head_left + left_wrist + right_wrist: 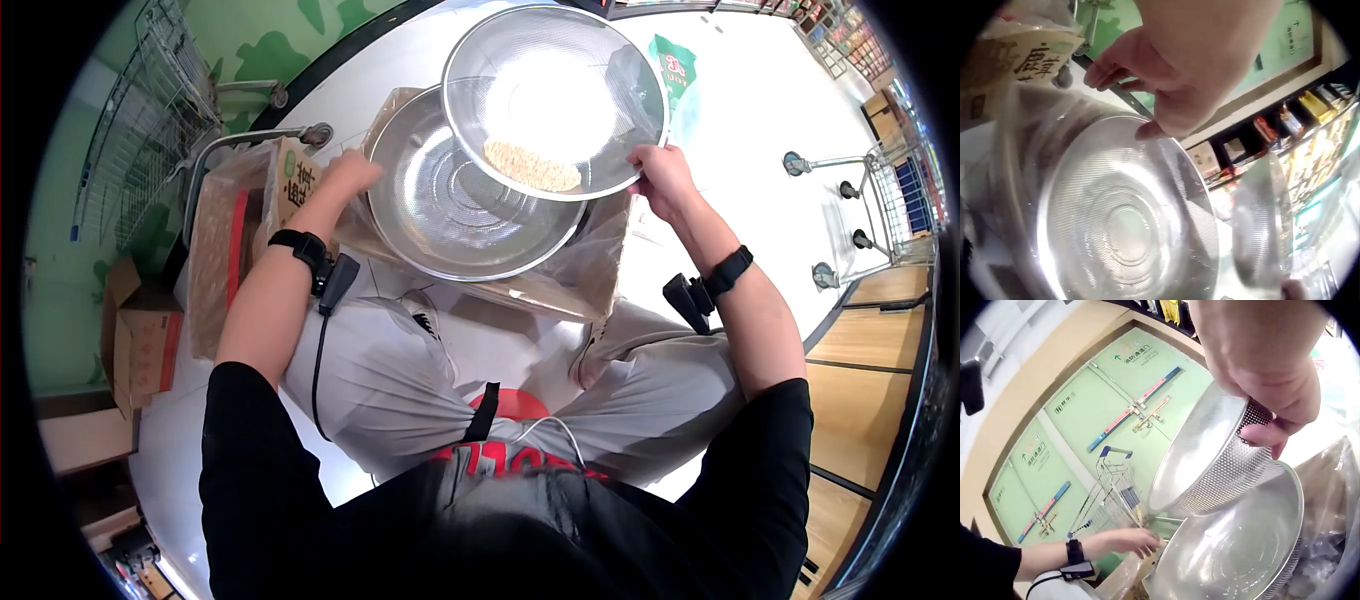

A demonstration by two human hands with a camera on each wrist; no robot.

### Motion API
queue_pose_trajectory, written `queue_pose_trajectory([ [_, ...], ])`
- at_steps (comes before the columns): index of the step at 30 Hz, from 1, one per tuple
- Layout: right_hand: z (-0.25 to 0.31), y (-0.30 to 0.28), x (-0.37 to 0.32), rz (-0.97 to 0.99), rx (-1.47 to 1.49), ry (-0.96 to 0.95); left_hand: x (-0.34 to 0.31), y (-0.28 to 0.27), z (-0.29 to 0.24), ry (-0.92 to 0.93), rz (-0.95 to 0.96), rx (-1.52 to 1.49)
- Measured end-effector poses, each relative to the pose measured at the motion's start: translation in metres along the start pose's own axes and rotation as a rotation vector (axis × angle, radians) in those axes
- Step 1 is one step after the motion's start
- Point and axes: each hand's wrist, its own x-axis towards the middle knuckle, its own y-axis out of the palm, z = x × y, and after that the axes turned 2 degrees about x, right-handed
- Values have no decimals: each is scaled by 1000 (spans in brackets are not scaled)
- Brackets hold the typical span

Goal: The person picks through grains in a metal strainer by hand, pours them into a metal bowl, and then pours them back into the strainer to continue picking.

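My right hand (662, 180) grips the rim of a round metal sieve (480, 75), which is tilted. A pile of small tan grains (532, 167) lies at the near side inside it. Below and to the left, a second, wide perforated metal basin (440, 225) sits over a plastic-lined cardboard box (560, 285), partly overlapped by the sieve. My left hand (350, 174) is beside that basin's left rim, fingers loosely bent; in the left wrist view the thumb of the left hand (1179, 81) is right at the rim and the fingers hang apart from it.
A carton with printed characters (297, 185) stands at left on a cart, near a wire trolley (150, 110). A green bag (672, 70) lies on the floor beyond the sieve. Another shopping cart (895, 205) stands at right. My knees flank the lined box.
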Motion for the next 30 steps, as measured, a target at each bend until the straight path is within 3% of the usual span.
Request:
queue_pose_trajectory([
  [1, 0, -4, 1, 3, -3, -1, 6, 5, 11, -43, 263, 71],
  [2, 1, -11, 3, 10, 36, 32, 8, 19, 23, -46, 263, 69],
  [4, 4, -17, 1, 13, 85, 54, 3, 49, 39, -77, 322, -584],
  [7, 5, -27, 2, 0, 21, 5, -32, 46, 19, -157, 238, -741],
  [11, 12, -34, -13, -15, -22, 21, -10, 55, 34, -218, 209, -914],
  [15, 9, -48, -14, -27, -48, 35, -35, -3, 17, -64, -82, -831],
  [21, 17, -66, -29, -42, -219, 55, -36, -65, 56, -53, -252, -970],
  [24, 20, -68, -35, 3, -228, 106, -50, -87, 54, -19, -543, -981],
  [28, 12, -66, -33, 56, -283, 173, -69, -108, 42, -12, -682, -939],
  [30, 5, -58, -31, 83, -307, 208, -66, -115, 40, 60, -887, -772],
])
